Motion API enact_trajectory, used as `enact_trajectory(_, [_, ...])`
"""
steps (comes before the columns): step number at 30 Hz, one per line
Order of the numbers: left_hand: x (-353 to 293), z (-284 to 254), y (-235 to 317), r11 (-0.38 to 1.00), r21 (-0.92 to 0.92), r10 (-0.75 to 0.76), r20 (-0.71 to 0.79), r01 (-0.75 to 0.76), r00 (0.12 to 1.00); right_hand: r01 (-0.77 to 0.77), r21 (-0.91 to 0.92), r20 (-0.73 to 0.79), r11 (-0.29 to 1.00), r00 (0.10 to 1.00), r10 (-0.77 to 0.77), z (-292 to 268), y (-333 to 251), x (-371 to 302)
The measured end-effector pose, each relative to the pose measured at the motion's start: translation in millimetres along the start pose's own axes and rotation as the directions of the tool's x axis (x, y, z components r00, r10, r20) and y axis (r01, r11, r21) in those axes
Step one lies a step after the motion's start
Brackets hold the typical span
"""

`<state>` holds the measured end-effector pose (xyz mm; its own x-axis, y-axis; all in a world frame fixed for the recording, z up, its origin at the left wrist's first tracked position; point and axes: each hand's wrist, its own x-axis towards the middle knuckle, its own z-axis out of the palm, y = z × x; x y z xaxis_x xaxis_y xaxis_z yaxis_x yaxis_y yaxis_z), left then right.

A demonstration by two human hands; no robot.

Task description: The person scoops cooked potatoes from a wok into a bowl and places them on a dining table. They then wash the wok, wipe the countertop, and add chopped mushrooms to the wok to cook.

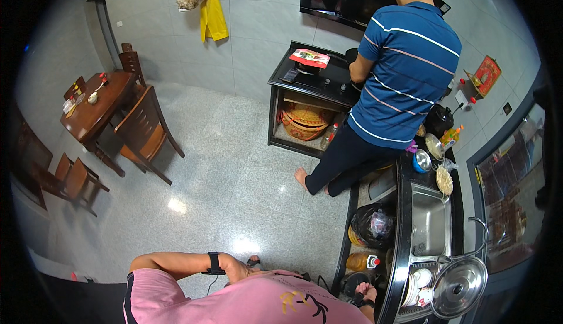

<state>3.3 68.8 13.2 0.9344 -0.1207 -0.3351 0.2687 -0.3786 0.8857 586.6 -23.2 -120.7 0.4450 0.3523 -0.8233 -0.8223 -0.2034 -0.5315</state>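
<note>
- step in hand: reads as a pause, my judgement; neither hand shows clear work on any object; both sit low by the wearer's torso in the pink shirt
- next move: a grasp, if any, would call for the hands to come clear of the body and the fingers to open; judgement only
- left hand: at the waist, elbow bent out, dark wristband on; fingers run behind the shirt edge; cannot tell how far open, or whether they hold or touch anything
- right hand: beside the counter's open lower shelf; fingers look bent inward, loosely curled; cannot tell if anything is in them
- nearest things: dark round item just beside the right hand, at the shelf, contact unclear; amber bottle with red cap lies farther in; black plastic bag beyond it
- above on the counter: steel sink; white crockery in a rack; big pot lid by the rack, handle showing
- other person: striped blue top, back turned, at the black stand; their hand is near a dark pan; grip unclear; well apart from the wearer's hands
</note>
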Motion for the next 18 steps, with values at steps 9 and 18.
enact_trajectory(9, [4.4,4.8,-8.1,0.999,0.029,-0.023,0.027,0.022,0.999,-0.035,0.001,-0.025,0.999,0.999,0.035,-6.1,-0.1,-5.5])
enact_trajectory(18, [4.5,12.0,-13.1,0.999,0.049,-0.021,0.026,0.020,0.999,-0.004,-0.044,-0.169,0.999,0.986,-0.003,-10.7,4.4,4.8])
